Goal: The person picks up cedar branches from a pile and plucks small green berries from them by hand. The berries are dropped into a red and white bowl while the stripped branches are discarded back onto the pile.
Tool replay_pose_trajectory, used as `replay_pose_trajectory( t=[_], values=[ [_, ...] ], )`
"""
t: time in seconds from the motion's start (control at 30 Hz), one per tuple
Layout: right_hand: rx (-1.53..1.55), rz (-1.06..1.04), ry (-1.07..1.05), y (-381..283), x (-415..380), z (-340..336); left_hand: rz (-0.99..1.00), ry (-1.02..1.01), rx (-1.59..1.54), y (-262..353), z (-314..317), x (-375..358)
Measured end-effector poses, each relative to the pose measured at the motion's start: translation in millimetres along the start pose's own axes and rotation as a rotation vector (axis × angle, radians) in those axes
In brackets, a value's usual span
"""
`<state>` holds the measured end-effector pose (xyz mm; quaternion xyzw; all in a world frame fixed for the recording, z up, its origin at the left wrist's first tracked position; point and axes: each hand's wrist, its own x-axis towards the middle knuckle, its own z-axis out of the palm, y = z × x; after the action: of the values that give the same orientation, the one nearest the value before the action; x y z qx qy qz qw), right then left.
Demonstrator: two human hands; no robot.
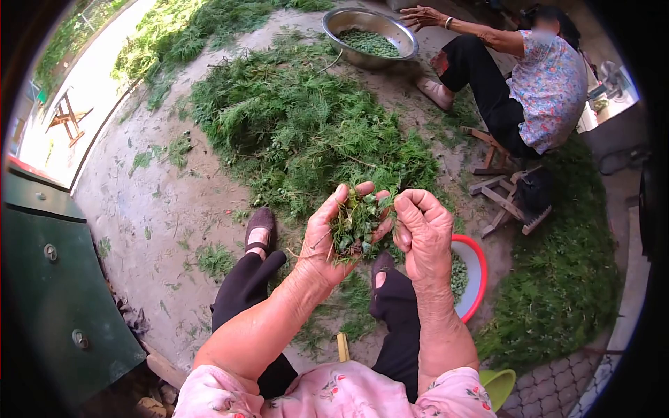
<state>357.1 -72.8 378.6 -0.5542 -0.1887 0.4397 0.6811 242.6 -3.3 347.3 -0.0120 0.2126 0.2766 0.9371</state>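
My left hand is palm up at the centre, its fingers curled round a clump of green sprigs with round green seed cones. Thumb and forefinger of my right hand are pinched together at the clump's right edge, on a small sprig there. Beyond my hands a large heap of green branches lies on the floor. Below and right of my right hand, partly behind the forearm, is a white basin with a red rim, with green cones inside.
A seated person at the upper right reaches a hand toward a metal basin of green cones. Wooden stools stand beside that person. More greenery lies at the right, a green door at the left, a yellow-green container below.
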Motion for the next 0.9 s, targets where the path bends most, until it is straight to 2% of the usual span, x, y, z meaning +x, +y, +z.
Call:
replay_pose_trajectory(
  t=[0.13,0.2,0.4,0.63,0.73,0.8,0.87,0.9],
  values=[
    [0.107,0.03,-0.103,-6,3,-4,-0.047,0.047,0.035,-1,-4,0],
    [-0.056,0.012,-0.15,-6,6,-6,-0.045,0.065,0.032,0,-4,0],
    [-0.212,0.027,-0.1,-5,9,-9,-0.137,0.023,0.174,-3,-9,1],
    [-0.202,0.021,-0.126,-8,7,-7,-0.138,0.031,0.253,-1,-3,-2],
    [-0.229,-0.048,-0.231,-13,5,-3,-0.14,0.026,0.226,0,-7,-2],
    [-0.349,-0.007,-0.228,-8,7,-5,-0.144,0.03,0.23,0,-5,-3],
    [-0.456,-0.084,-0.204,-3,8,-7,-0.147,0.034,0.233,0,-5,-3],
    [-0.612,-0.25,-0.189,-1,8,-7,-0.156,0.029,0.258,0,-6,-2]
  ],
)
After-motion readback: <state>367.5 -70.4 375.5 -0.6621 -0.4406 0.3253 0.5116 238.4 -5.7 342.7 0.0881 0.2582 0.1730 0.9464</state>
